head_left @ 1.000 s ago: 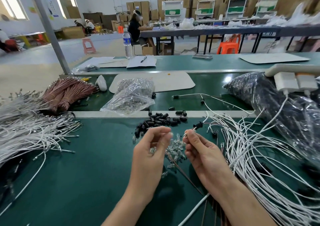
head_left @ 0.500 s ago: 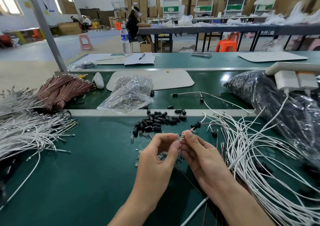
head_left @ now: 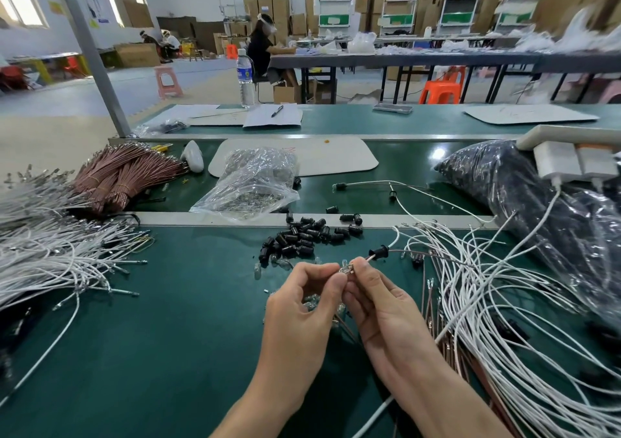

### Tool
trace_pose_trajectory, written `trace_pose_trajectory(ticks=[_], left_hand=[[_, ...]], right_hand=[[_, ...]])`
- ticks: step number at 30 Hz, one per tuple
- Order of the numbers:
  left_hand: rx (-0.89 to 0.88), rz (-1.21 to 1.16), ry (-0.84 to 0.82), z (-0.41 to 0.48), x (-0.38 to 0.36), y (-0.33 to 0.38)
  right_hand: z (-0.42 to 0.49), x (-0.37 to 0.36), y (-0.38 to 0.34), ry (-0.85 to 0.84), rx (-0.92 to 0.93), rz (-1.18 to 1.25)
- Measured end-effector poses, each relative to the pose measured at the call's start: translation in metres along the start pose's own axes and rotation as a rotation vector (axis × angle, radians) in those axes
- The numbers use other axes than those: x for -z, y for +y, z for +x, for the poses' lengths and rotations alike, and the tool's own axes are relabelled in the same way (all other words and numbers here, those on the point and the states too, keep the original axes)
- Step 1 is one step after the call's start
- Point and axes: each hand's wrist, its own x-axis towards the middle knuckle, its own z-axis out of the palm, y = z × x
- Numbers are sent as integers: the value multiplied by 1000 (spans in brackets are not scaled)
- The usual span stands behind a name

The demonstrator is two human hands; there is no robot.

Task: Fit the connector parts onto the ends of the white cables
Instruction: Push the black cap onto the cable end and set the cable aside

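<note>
My left hand (head_left: 302,303) and my right hand (head_left: 379,306) meet fingertip to fingertip above the green mat. Between them they pinch a small clear connector part (head_left: 346,267). From my right fingers a thin cable end runs up and right through a black sleeve (head_left: 379,252) into a white cable (head_left: 396,236). A pile of black sleeves (head_left: 302,236) lies just beyond my hands. Small clear parts (head_left: 312,299) are scattered under my left hand, partly hidden. Loose white cables (head_left: 504,303) spread to the right.
A bundle of white cables (head_left: 43,256) fills the left side, with brown cable bundles (head_left: 124,172) behind it. A clear bag of parts (head_left: 252,185) and a dark bag (head_left: 537,202) lie on the belt. White chargers (head_left: 571,162) hang at the right.
My hands have come together: the left fingertips, apart from the right a second ago, now meet them at the clear part. The view has shifted slightly.
</note>
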Motion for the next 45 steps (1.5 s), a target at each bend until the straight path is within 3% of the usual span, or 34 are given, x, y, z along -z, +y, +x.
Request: trace_pose_trajectory(ticks=[16, 22, 26, 45], left_hand=[[-41, 30, 2, 1, 1, -1], [-260, 288, -97, 6, 10, -5], [-347, 352, -79, 7, 13, -4], [-330, 356, -57, 4, 9, -8]], right_hand=[[0, 5, 1, -12, 50, -117], [1, 9, -3, -54, 60, -183], [2, 8, -2, -66, 53, -194], [4, 4, 1, 9, -19, -65]])
